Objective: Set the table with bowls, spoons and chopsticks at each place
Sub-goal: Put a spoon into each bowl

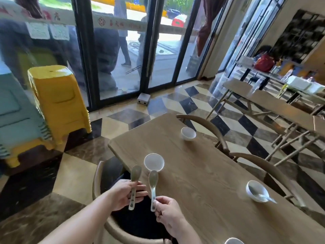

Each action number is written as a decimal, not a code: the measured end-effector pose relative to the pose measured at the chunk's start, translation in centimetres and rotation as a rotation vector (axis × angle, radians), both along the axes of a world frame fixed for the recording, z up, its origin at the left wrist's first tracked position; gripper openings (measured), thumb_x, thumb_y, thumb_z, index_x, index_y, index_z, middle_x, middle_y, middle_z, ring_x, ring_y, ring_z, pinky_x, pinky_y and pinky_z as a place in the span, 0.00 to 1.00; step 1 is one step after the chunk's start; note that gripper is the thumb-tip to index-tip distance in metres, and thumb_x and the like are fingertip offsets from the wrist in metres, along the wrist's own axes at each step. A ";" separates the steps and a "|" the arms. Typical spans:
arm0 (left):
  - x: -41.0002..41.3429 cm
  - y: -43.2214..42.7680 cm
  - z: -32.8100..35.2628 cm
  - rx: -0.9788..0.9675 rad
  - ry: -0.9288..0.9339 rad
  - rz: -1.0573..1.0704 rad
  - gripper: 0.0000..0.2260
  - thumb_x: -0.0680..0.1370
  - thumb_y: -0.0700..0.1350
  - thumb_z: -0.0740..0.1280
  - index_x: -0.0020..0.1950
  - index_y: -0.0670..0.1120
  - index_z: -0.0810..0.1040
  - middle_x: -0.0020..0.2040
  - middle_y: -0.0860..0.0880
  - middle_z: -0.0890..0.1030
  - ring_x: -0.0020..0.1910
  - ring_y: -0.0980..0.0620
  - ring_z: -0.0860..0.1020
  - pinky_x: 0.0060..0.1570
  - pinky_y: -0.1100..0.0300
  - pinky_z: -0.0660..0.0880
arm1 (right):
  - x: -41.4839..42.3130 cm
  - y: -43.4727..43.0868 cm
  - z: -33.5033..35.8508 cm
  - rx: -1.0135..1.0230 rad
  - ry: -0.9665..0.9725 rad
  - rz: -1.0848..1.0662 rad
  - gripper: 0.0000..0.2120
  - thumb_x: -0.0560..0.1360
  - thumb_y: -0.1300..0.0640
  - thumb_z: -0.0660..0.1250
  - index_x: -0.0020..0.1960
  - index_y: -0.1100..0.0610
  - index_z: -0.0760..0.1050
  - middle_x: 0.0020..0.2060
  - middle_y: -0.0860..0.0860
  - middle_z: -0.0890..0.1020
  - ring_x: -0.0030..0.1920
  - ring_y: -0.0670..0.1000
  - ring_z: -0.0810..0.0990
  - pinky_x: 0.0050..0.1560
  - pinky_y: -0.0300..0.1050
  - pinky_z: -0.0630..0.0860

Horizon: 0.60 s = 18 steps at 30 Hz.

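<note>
My left hand (123,193) grips a white ceramic spoon (135,180) by its handle, bowl end up. My right hand (168,213) pinches a second white spoon (153,184) by the handle tip, its bowl end just below an empty white bowl (154,162) near the wooden table's (202,173) left edge. Another empty bowl (188,133) sits at the far right edge. A third bowl (257,190) at the near right holds a spoon (263,196). The rim of one more bowl (233,241) shows at the bottom edge. No chopsticks are in view.
Curved-back wooden chairs stand at the left (105,217) and right (211,127) sides of the table. Stacked yellow stools (58,101) and teal stools (15,117) stand by the glass doors. Another table (274,106) with clutter lies to the right.
</note>
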<state>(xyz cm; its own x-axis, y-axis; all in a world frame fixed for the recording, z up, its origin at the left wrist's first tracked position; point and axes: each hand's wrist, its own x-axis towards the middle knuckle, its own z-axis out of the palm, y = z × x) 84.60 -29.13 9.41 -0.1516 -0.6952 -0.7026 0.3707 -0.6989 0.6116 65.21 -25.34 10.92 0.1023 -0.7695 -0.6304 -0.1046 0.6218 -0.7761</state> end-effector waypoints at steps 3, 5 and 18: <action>-0.9 -3.2 0.2 -0.003 -0.013 -0.120 0.12 0.84 0.43 0.61 0.57 0.37 0.81 0.53 0.40 0.86 0.46 0.42 0.86 0.42 0.49 0.82 | 0.1 -2.3 -0.7 0.015 -0.006 -0.063 0.06 0.78 0.65 0.64 0.51 0.64 0.79 0.30 0.52 0.76 0.25 0.45 0.69 0.26 0.39 0.64; -1.4 -5.4 0.4 -0.007 -0.004 -0.189 0.13 0.84 0.44 0.62 0.57 0.38 0.81 0.53 0.41 0.86 0.41 0.43 0.86 0.39 0.52 0.82 | 0.3 -3.4 -1.1 0.030 -0.015 -0.118 0.05 0.78 0.64 0.65 0.49 0.61 0.80 0.30 0.52 0.78 0.25 0.45 0.70 0.27 0.39 0.65; 2.9 -22.4 0.8 0.117 -0.070 -0.326 0.12 0.85 0.50 0.59 0.53 0.43 0.76 0.34 0.46 0.82 0.19 0.53 0.67 0.27 0.66 0.67 | 4.8 -13.6 -3.0 0.157 0.172 -0.342 0.06 0.78 0.66 0.64 0.44 0.59 0.76 0.27 0.52 0.74 0.21 0.45 0.65 0.21 0.36 0.58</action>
<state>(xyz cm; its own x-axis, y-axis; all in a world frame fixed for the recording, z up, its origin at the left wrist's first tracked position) 87.47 -51.52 10.24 -0.3010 -0.5320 -0.7914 0.0765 -0.8407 0.5360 70.00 -38.92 7.94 -0.2595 -0.6339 -0.7286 0.0089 0.7529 -0.6581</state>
